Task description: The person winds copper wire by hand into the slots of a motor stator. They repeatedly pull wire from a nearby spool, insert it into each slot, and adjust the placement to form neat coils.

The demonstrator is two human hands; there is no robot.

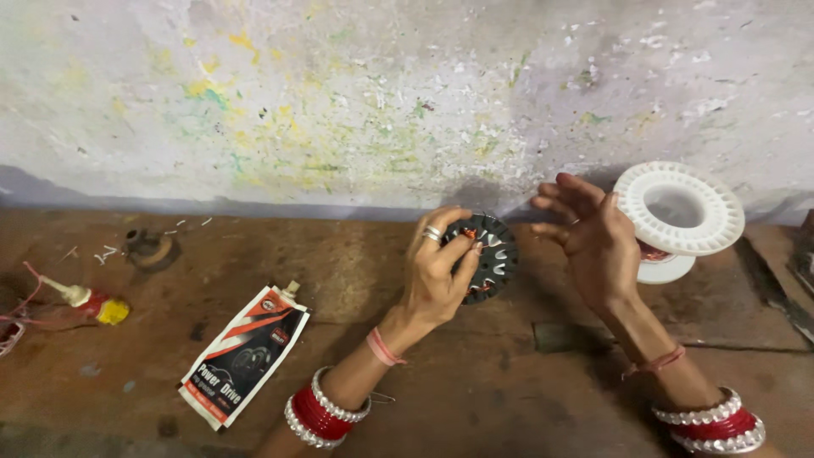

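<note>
My left hand [437,271] grips a round dark stator core [490,254] with pale slot liners and a bit of copper wire, held upright on its edge above the brown floor. My right hand [589,231] hovers just to the right of the core, fingers spread and slightly curled, holding nothing that I can see; any thin wire between the fingers is too fine to tell. Behind my right hand stands a white plastic wire spool [678,212] with copper wire on its hub. Both wrists wear red and white bangles.
A red, white and black squeeze pouch [242,356] lies on the floor at the left. Further left are a small yellow-capped glue bottle [95,305] and a dark round part [148,248]. A stained, paint-flecked wall [381,102] runs along the back.
</note>
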